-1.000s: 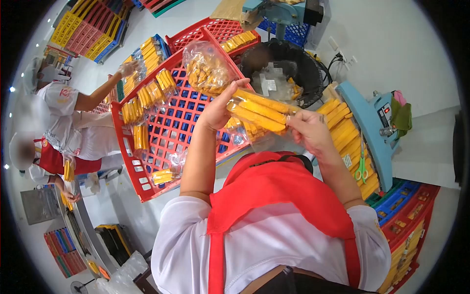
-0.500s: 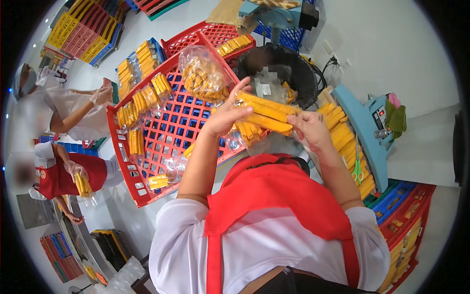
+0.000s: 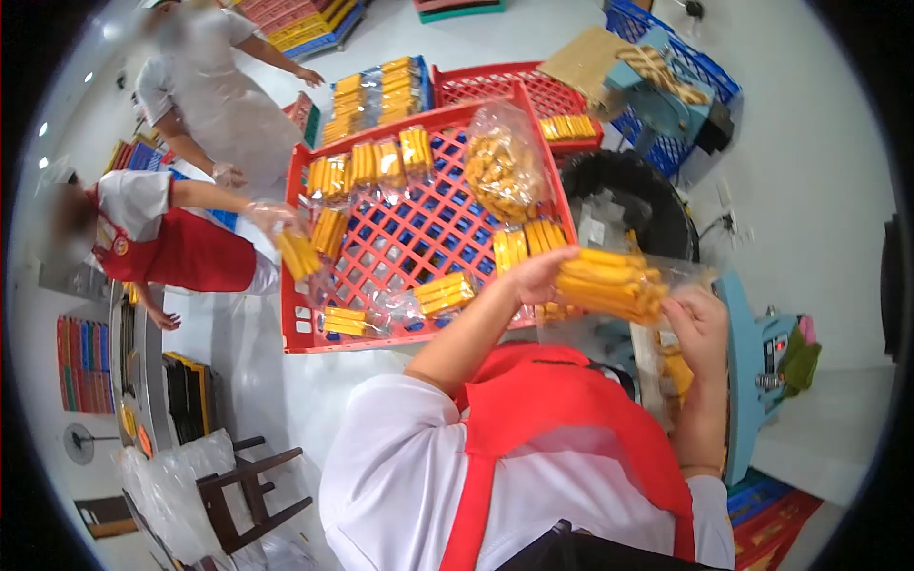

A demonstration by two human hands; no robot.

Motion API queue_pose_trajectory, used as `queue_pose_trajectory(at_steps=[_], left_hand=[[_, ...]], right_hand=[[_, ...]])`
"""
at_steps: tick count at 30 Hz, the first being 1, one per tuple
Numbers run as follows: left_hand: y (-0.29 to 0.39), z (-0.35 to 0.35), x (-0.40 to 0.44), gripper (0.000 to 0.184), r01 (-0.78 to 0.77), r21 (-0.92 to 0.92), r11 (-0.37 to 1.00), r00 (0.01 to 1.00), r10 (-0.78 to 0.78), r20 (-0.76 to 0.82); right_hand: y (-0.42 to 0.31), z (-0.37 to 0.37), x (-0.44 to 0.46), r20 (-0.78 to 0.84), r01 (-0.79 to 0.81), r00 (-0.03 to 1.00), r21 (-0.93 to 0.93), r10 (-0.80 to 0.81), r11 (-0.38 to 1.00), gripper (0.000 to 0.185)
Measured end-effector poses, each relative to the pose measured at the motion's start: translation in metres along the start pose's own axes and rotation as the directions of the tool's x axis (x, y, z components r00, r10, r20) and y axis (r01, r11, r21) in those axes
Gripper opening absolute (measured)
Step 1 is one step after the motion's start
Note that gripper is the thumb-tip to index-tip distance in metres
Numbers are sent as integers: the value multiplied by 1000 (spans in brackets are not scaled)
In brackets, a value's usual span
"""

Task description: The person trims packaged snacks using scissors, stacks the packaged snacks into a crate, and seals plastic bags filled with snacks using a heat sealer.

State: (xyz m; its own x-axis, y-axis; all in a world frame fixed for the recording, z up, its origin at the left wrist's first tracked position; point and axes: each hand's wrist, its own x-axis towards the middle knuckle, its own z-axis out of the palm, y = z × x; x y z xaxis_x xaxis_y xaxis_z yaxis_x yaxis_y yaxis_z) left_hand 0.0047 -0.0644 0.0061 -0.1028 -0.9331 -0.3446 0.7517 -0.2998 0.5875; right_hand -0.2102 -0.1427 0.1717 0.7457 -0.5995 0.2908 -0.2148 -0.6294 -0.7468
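Note:
A clear plastic bag of yellow sticks [image 3: 609,284] is held level in front of my chest. My left hand [image 3: 541,276] is closed on its left end. At the other end, my right hand [image 3: 697,325] pinches the bag's loose plastic edge. Just beyond my left hand lie more bagged yellow sticks [image 3: 511,249] in a red crate [image 3: 419,335]. The blue sealing machine [image 3: 745,419] stands right beside my right forearm; my arm and the bag cover part of the yellow sticks in front of it.
A large bag of yellow pieces [image 3: 503,176] sits in the red crate. Behind my hands is a black bin [image 3: 681,214] with plastic scraps. A co-worker in a red apron [image 3: 205,252] puts a gloved hand with a pack over the crate; another person in white [image 3: 224,105] stands behind.
My view has turned left. The bag of sticks has moved closer to the sealing machine, and its plastic end now shows at my right hand. The co-worker's pack has come over to the crate.

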Motion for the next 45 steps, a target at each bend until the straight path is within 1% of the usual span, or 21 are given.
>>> queue_pose_trajectory(at_steps=[1,2,4,6,7,10,11,13,14,15,18,23,26,27,29,30,32,36,41,43,45], left_hand=[[0,-4,6,72,-57,201,978,992,77,-95],[9,4,2,84,-225,554,801,953,299,-45],[38,39,-25,90,-337,636,694,941,237,240],[45,65,-23,93,-638,750,174,768,217,603],[43,74,-22,93,-637,752,167,768,222,601],[26,89,-14,98,-574,755,316,817,168,551],[21,89,-10,89,-548,701,457,832,212,513],[6,82,5,81,-509,622,595,851,241,466],[-5,73,20,69,-155,227,961,932,66,358],[-10,68,29,58,251,-267,930,924,-149,351],[-16,69,34,43,312,-475,823,924,-147,352],[-15,66,25,45,325,-496,805,901,-104,421],[-6,56,5,52,271,-433,859,923,-105,371],[9,62,-16,58,88,-143,986,943,-36,331],[18,47,-21,73,-134,337,932,927,-2,374],[22,43,-22,73,-126,326,937,928,-5,373],[29,35,-31,73,-186,507,842,909,-48,414],[28,18,-47,74,-111,564,818,896,-163,413],[0,-4,-56,71,-102,546,831,906,-149,396],[-2,-6,-64,72,-72,496,865,905,-153,397],[-7,-15,-66,73,-83,496,865,900,-149,410]], right_hand=[[-7,-7,5,0,30,1000,8,-30,1000,7],[-10,-16,9,61,108,992,8,-108,994,8],[-12,-25,19,114,202,973,12,-202,979,9],[-11,-27,25,230,122,962,107,-144,987,11],[-8,-28,30,245,153,952,133,-183,979,12],[11,-32,43,137,38,988,214,-68,976,18],[23,-37,52,138,33,988,211,-63,977,18],[52,-45,65,-363,-158,905,200,223,967,9],[67,-42,64,-361,-166,904,199,230,966,9],[82,-35,64,-422,-173,859,293,289,940,16],[120,-2,53,-400,-208,857,308,325,928,43],[161,23,21,-88,-369,857,580,507,726,36],[155,23,12,-117,-368,850,567,514,737,35],[141,25,11,-110,-384,843,561,526,734,35],[111,28,13,52,-382,830,778,555,498,34],[107,28,15,58,-395,823,774,565,495,34],[103,28,17,399,-498,860,795,319,347,37],[96,36,25,504,-577,807,556,309,598,37],[74,51,30,432,-532,825,376,365,759,29],[81,53,32,584,-470,757,175,294,865,23],[84,55,31,691,-537,666,185,280,823,22]])
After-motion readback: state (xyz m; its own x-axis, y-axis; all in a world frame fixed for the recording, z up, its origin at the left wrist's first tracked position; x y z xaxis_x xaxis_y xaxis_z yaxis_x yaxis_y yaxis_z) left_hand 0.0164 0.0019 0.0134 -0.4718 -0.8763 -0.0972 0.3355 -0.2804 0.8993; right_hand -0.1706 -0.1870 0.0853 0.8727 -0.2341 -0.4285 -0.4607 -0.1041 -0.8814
